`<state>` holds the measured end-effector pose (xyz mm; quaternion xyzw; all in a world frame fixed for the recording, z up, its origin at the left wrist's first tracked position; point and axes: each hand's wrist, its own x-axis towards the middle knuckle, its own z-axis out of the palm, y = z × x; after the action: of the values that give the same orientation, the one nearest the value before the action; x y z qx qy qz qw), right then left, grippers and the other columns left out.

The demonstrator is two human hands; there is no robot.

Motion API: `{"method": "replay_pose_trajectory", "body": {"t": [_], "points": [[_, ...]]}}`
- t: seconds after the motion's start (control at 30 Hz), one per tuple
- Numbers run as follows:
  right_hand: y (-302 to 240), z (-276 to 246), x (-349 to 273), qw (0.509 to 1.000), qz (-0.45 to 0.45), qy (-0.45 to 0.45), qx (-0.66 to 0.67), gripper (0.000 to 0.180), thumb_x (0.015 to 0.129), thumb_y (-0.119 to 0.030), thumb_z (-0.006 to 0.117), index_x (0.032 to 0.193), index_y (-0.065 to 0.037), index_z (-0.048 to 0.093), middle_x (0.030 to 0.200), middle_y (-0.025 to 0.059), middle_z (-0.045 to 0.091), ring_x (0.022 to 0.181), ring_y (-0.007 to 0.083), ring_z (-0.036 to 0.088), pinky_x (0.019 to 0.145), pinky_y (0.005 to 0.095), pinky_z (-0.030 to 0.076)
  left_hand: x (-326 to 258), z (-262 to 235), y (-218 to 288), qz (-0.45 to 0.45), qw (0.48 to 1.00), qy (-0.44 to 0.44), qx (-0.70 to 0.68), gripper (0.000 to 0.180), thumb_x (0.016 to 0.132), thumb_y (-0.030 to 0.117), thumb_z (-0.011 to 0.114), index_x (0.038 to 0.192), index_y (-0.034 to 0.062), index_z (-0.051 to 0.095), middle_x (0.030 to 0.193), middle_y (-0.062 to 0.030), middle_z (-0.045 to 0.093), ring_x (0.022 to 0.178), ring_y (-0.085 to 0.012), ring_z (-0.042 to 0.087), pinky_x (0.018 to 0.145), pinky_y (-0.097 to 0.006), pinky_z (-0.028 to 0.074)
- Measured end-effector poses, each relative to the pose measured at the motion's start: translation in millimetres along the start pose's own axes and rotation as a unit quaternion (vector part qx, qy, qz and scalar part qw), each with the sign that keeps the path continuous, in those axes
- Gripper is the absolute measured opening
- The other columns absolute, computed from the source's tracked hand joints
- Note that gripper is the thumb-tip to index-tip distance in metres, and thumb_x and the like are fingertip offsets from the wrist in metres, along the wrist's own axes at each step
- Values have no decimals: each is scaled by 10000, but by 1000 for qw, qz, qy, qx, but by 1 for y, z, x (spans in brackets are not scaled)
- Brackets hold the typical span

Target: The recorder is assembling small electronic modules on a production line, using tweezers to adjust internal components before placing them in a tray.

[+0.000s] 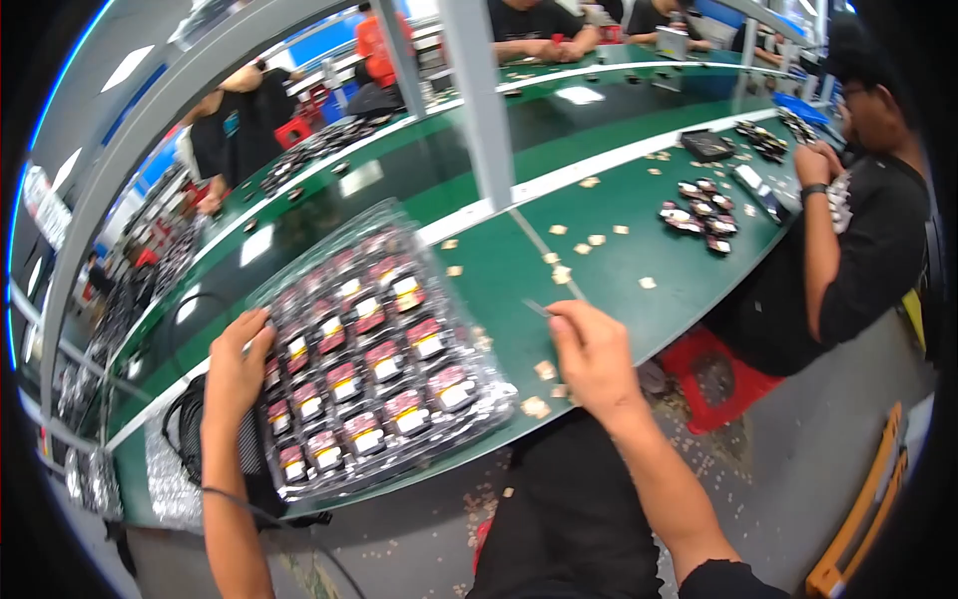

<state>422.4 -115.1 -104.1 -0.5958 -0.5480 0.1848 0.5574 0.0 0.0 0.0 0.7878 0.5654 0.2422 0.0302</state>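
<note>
My left hand (238, 367) rests on the left edge of a clear, shiny moulded plastic tray (371, 349) filled with rows of small dark parts bearing red, white and yellow labels. The fingers (254, 324) are curled over the tray's near-left rim and touching it, loosely bent, not closed around anything else. The tray lies flat on the green worktop (609, 215), just left of my body and tilted slightly in view, with its lower edge close to the worktop's near edge.

My right hand (591, 354) is to the right of the tray and apart from it, over the worktop. Its thumb and forefinger are pinched together on a thin, small greyish strip (535, 307) that sticks out to the left of the fingertips; I cannot tell what the strip is.

Small tan square scraps (559, 272) are scattered over the worktop around my right hand, and some lie on the floor below. A black coiled cable (190, 424) sits beside my left wrist. Further right, a person in a black shirt (870, 235) sits at the same worktop with a cluster of small dark parts (699, 215) in front of them. A grey upright post (483, 105) rises beyond the tray.
</note>
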Motion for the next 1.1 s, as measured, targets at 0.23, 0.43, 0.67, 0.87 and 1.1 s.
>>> {"method": "replay_pose_trajectory", "body": {"t": [0.23, 0.43, 0.67, 0.87, 1.1], "points": [[-1, 18, 9, 983, -32, 3, -182, 174, 942, -47, 615, 1109, -5, 641, 1045, 208, 626, 873, 401, 685, 782, 494, 562, 4, 18, 8, 35, 996, -22, 83, 401, 1069, 249, 551, 1317, -51, 644, 1358, -245, 649, 1339, -413, 559, 1151, -433, 399], [10, 31, 21, 945, -132, -61, -292, 337, 911, -111, 673, 1236, -41, 618, 1141, 153, 617, 1142, 317, 610, 924, 452, 505, 1, 18, 28, 36, 997, 48, 39, 432, 1082, 220, 513, 1408, -58, 567, 1536, -239, 498, 1430, -398, 461, 1195, -426, 332], [48, -61, 69, 884, -163, 105, -424, 573, 842, -400, 791, 1305, -109, 619, 1406, 192, 528, 1326, 390, 472, 1063, 551, 367, -79, 2, 94, 227, 963, 130, 67, 605, 1089, 493, 448, 1327, -40, 605, 1470, -296, 494, 1436, -483, 426, 1169, -571, 334], [122, -186, 131, 842, 78, 169, -505, 754, 924, -674, 589, 1469, -153, 565, 1592, 230, 383, 1506, 434, 267, 1204, 627, 162, -164, 71, 139, 479, 854, -15, -204, 582, 1010, 591, 540, 1065, 52, 753, 1152, -182, 685, 1101, -421, 673, 916, -529, 555], [148, -223, 173, 894, 202, 67, -395, 956, 852, -868, 476, 1607, -286, 397, 1706, 166, 224, 1580, 432, 115, 1204, 696, 9, -262, 158, 195, 370, 832, -220, -351, 651, 893, 566, 658, 1262, 30, 682, 1277, -196, 648, 1281, -413, 583, 1122, -543, 451]]}}
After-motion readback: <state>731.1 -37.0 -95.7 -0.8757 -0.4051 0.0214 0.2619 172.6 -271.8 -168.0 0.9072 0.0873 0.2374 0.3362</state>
